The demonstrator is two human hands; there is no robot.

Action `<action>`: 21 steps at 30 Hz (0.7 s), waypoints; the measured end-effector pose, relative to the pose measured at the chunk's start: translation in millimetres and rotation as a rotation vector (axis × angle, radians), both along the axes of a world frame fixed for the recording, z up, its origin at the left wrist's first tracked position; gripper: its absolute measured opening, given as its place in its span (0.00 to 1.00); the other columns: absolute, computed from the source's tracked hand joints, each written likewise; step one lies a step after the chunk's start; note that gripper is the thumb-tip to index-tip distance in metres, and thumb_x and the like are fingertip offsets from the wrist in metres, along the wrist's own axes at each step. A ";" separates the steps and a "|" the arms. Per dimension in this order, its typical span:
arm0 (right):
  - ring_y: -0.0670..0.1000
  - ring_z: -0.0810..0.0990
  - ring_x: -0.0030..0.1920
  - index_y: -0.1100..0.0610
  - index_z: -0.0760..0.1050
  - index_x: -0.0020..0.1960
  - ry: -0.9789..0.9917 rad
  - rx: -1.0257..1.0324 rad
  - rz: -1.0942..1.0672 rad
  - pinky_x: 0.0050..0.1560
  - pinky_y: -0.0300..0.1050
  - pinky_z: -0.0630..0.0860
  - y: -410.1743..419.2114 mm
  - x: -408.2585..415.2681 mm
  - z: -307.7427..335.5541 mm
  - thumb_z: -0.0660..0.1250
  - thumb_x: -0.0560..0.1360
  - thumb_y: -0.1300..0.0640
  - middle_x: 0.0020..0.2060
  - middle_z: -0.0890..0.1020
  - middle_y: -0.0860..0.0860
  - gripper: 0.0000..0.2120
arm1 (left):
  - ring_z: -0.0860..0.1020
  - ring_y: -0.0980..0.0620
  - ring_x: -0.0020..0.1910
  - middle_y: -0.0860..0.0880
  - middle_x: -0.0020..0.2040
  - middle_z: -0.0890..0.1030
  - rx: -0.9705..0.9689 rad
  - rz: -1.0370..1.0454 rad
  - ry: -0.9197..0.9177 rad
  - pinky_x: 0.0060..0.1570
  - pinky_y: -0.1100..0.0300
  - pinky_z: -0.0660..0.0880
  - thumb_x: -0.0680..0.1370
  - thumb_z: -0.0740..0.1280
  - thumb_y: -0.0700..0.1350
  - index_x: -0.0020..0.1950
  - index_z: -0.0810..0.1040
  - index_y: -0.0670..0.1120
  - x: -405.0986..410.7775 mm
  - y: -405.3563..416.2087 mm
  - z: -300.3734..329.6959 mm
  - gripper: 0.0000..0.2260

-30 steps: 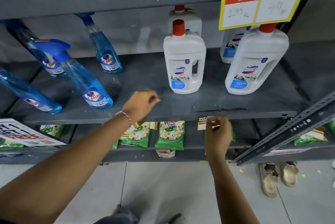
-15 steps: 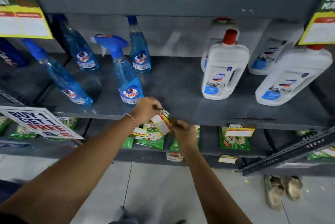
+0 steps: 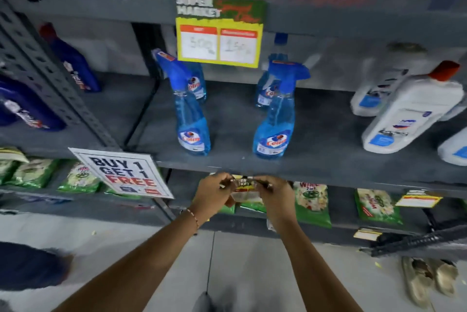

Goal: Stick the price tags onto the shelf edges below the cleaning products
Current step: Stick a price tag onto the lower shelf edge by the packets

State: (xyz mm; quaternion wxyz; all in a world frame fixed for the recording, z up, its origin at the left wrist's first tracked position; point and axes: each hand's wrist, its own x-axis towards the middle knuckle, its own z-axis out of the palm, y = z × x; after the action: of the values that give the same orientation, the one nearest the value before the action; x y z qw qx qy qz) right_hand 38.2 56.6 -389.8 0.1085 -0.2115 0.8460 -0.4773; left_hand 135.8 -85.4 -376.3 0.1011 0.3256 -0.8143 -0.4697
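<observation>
My left hand (image 3: pixel 213 191) and my right hand (image 3: pixel 274 195) both pinch a small price tag (image 3: pixel 243 183), one at each end. The tag is held against the front edge of the grey shelf (image 3: pixel 328 176), just below two blue spray bottles (image 3: pixel 193 119) (image 3: pixel 274 122). A large yellow and green price tag (image 3: pixel 219 31) hangs from the shelf edge above the bottles. Another small tag (image 3: pixel 418 199) sits on the shelf edge further right, below the white jugs (image 3: pixel 409 112).
A "Buy 1 Get 1 Free" sign (image 3: pixel 121 172) hangs at the left on the slotted upright. Dark blue bottles (image 3: pixel 27 107) stand at far left. Green detergent packets (image 3: pixel 312 203) fill the lower shelf. Sandals (image 3: pixel 429 279) lie on the tiled floor at the right.
The view has swung left, so the spray bottles are now central. My hands have spread apart along the tag and raised it from below the shelf to its front edge.
</observation>
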 end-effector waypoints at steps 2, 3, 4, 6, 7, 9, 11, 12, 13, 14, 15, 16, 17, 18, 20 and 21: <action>0.47 0.83 0.41 0.52 0.85 0.47 0.038 0.033 -0.022 0.46 0.42 0.77 -19.4 7.6 0.0 0.73 0.71 0.56 0.42 0.87 0.47 0.05 | 0.84 0.49 0.26 0.41 0.31 0.84 0.013 0.024 0.001 0.33 0.54 0.81 0.76 0.69 0.45 0.41 0.79 0.42 9.0 -16.5 -2.7 0.08; 0.48 0.83 0.40 0.52 0.84 0.47 0.052 0.040 -0.029 0.45 0.43 0.78 -27.3 10.9 -0.9 0.73 0.72 0.55 0.41 0.87 0.47 0.04 | 0.83 0.50 0.25 0.40 0.29 0.83 0.036 0.033 0.008 0.33 0.54 0.81 0.76 0.69 0.46 0.39 0.78 0.41 12.2 -22.8 -3.7 0.09; 0.47 0.83 0.39 0.52 0.84 0.46 0.064 0.048 -0.029 0.43 0.43 0.78 -33.8 13.7 -0.6 0.73 0.72 0.54 0.39 0.87 0.46 0.04 | 0.83 0.51 0.25 0.41 0.29 0.83 0.059 0.041 0.010 0.33 0.54 0.82 0.76 0.68 0.46 0.38 0.77 0.41 14.1 -27.7 -3.3 0.11; 0.43 0.81 0.36 0.52 0.83 0.45 0.090 0.056 -0.032 0.39 0.40 0.75 -44.3 16.9 -0.3 0.73 0.72 0.53 0.36 0.84 0.44 0.04 | 0.83 0.50 0.25 0.41 0.29 0.83 0.094 0.062 0.009 0.32 0.56 0.82 0.77 0.68 0.46 0.37 0.77 0.42 14.7 -35.7 -3.5 0.12; 0.42 0.80 0.36 0.52 0.82 0.45 0.093 0.058 -0.040 0.38 0.40 0.75 -48.5 17.4 -0.5 0.72 0.73 0.52 0.36 0.84 0.43 0.04 | 0.83 0.50 0.25 0.41 0.30 0.83 0.101 0.073 0.010 0.29 0.59 0.81 0.78 0.67 0.46 0.36 0.77 0.43 13.4 -38.8 -3.8 0.12; 0.42 0.80 0.36 0.52 0.82 0.46 0.086 0.071 -0.059 0.37 0.39 0.76 -54.5 17.4 -0.6 0.72 0.73 0.51 0.37 0.84 0.44 0.05 | 0.82 0.50 0.25 0.42 0.31 0.83 0.090 0.074 0.002 0.25 0.64 0.78 0.78 0.67 0.46 0.35 0.76 0.44 10.0 -43.7 -3.4 0.12; 0.41 0.79 0.36 0.53 0.82 0.46 0.097 0.085 -0.073 0.36 0.36 0.74 -58.0 17.6 -1.0 0.72 0.73 0.51 0.38 0.84 0.45 0.06 | 0.83 0.48 0.26 0.42 0.34 0.83 0.071 0.063 -0.013 0.28 0.57 0.81 0.78 0.67 0.45 0.36 0.76 0.42 6.8 -48.1 -2.9 0.12; 0.43 0.80 0.36 0.54 0.82 0.46 0.102 0.094 -0.076 0.36 0.36 0.73 -59.0 18.3 -0.8 0.72 0.73 0.51 0.39 0.84 0.46 0.06 | 0.83 0.45 0.27 0.41 0.35 0.83 0.063 0.055 -0.023 0.30 0.52 0.82 0.79 0.66 0.45 0.37 0.76 0.41 5.8 -49.6 -1.5 0.12; 0.46 0.80 0.38 0.54 0.81 0.46 0.109 0.097 -0.079 0.37 0.38 0.74 -59.6 18.2 -2.7 0.72 0.73 0.51 0.40 0.84 0.48 0.07 | 0.84 0.43 0.29 0.40 0.37 0.83 0.048 0.045 -0.027 0.32 0.48 0.83 0.79 0.66 0.45 0.38 0.77 0.39 4.4 -50.8 -1.9 0.12; 0.48 0.81 0.39 0.55 0.81 0.46 0.110 0.113 -0.085 0.38 0.42 0.76 -59.6 19.2 -2.1 0.72 0.73 0.50 0.40 0.85 0.49 0.08 | 0.84 0.40 0.32 0.38 0.38 0.83 0.022 0.030 -0.041 0.35 0.46 0.82 0.79 0.66 0.46 0.39 0.77 0.38 4.0 -51.0 0.1 0.13; 0.50 0.81 0.40 0.55 0.81 0.46 0.117 0.130 -0.096 0.39 0.44 0.77 -59.4 18.4 -2.7 0.72 0.73 0.49 0.40 0.85 0.50 0.09 | 0.83 0.38 0.34 0.38 0.39 0.83 -0.027 0.014 -0.058 0.37 0.45 0.82 0.78 0.65 0.46 0.40 0.78 0.37 2.9 -52.0 0.7 0.13; 0.51 0.81 0.39 0.55 0.81 0.45 0.123 0.157 -0.114 0.38 0.46 0.78 -58.5 17.3 -1.0 0.72 0.72 0.48 0.39 0.84 0.50 0.11 | 0.82 0.38 0.35 0.38 0.37 0.83 -0.092 -0.004 -0.091 0.38 0.47 0.81 0.78 0.65 0.47 0.39 0.78 0.38 2.8 -53.2 3.6 0.14; 0.51 0.81 0.38 0.55 0.80 0.44 0.139 0.176 -0.132 0.37 0.46 0.78 -56.8 13.8 -1.6 0.73 0.71 0.46 0.38 0.84 0.51 0.12 | 0.81 0.40 0.34 0.41 0.35 0.83 -0.167 -0.017 -0.122 0.38 0.50 0.81 0.77 0.65 0.49 0.36 0.77 0.40 2.4 -55.0 5.2 0.15; 0.52 0.80 0.36 0.55 0.79 0.42 0.154 0.197 -0.146 0.35 0.46 0.77 -54.2 11.6 1.0 0.74 0.70 0.46 0.37 0.83 0.51 0.13 | 0.80 0.42 0.33 0.44 0.31 0.80 -0.226 -0.024 -0.158 0.37 0.53 0.79 0.76 0.65 0.50 0.33 0.75 0.41 3.7 -56.6 8.9 0.16; 0.52 0.78 0.35 0.54 0.76 0.40 0.207 0.232 -0.176 0.33 0.46 0.75 -46.8 7.3 4.1 0.75 0.70 0.46 0.36 0.81 0.50 0.13 | 0.76 0.44 0.31 0.48 0.27 0.75 -0.340 -0.035 -0.219 0.33 0.58 0.73 0.76 0.63 0.54 0.30 0.70 0.45 8.0 -57.0 15.2 0.18; 0.52 0.78 0.35 0.54 0.74 0.40 0.231 0.247 -0.191 0.33 0.46 0.76 -42.6 5.0 4.6 0.74 0.70 0.46 0.37 0.80 0.50 0.13 | 0.76 0.43 0.31 0.48 0.28 0.74 -0.393 -0.042 -0.238 0.32 0.57 0.73 0.77 0.62 0.54 0.30 0.69 0.46 10.2 -57.4 16.6 0.18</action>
State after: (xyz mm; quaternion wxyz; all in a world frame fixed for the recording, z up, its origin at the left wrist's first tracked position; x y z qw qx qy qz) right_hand 43.1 14.0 -385.2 -0.0100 -0.1688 0.9211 -0.3507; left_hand 146.0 -142.8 -359.7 0.0559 0.3359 -0.9029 -0.2624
